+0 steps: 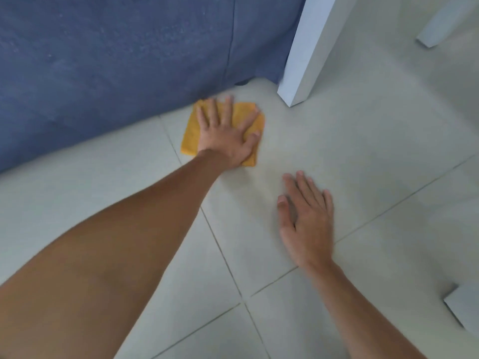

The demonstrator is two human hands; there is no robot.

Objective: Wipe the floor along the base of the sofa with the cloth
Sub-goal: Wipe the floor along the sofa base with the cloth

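Observation:
A folded orange cloth lies flat on the pale tiled floor, right beside the base of the blue fabric sofa. My left hand presses down on the cloth with its fingers spread, fingertips pointing toward the sofa's lower edge. My right hand rests flat on the bare tile nearer to me and to the right, fingers apart, holding nothing.
A white table leg stands on the floor just right of the cloth, close to the sofa's corner. Another white leg is at the far right, and a white corner juts in at the lower right.

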